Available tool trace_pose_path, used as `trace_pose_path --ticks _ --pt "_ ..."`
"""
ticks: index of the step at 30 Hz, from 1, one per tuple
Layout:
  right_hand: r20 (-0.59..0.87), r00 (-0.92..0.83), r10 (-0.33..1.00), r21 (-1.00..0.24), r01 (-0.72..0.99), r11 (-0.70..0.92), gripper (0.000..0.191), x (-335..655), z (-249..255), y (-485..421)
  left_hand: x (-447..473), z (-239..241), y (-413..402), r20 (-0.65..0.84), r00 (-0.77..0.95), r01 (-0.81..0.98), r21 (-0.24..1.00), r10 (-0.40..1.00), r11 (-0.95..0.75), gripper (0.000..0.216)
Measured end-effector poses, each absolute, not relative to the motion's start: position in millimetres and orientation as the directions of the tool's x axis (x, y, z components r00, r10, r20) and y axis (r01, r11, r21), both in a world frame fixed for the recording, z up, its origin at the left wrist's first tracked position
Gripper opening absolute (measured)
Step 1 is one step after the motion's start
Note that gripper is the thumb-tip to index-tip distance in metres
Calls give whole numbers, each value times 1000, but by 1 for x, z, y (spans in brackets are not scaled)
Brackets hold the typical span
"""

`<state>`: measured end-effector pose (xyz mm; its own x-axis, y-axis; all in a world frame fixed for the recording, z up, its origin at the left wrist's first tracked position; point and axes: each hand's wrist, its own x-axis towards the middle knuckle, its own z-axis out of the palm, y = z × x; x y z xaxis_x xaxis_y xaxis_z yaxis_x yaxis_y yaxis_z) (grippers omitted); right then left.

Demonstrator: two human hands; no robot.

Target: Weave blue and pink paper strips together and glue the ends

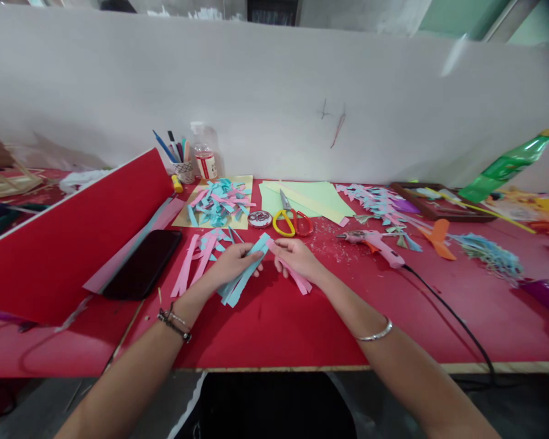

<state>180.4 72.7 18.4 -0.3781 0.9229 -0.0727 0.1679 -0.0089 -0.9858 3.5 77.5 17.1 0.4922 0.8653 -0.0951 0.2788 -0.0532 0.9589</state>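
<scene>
"Red tabletop [265,347], pale wall [256,91] at twelve o'clock. What's in hand?"

"At the dial's centre — left hand [233,263] pinching blue paper strips [240,285], right hand [298,256] pinching pink paper strips [302,283], upper ends close together."

"And around them?"

"Scissors [292,213] at one o'clock, glue gun [379,245] at three — phone [143,265] at nine."

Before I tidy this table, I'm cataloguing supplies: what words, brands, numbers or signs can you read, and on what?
No text is legible.
Clear bottle: red-and-white label, too small and blurred.
Green bottle: any marking too blurred.
Round disc: red-and-white marks, unreadable.
</scene>
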Motion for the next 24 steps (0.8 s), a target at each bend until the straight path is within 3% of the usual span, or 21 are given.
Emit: trace_pose_path --ticks 6,17,24 --pt "-40 -335 941 -980 198 28 32 186 14 76 8 25 74 -145 444 294 956 884 9 18" --pt "17 -329 944 -994 92 51 28 185 12 79 2 15 78 -150 558 286 958 816 -19 25" --pt "42 -236 971 -993 98 66 26 189 11 81 5 18 74 -196 523 229 970 830 85 24"
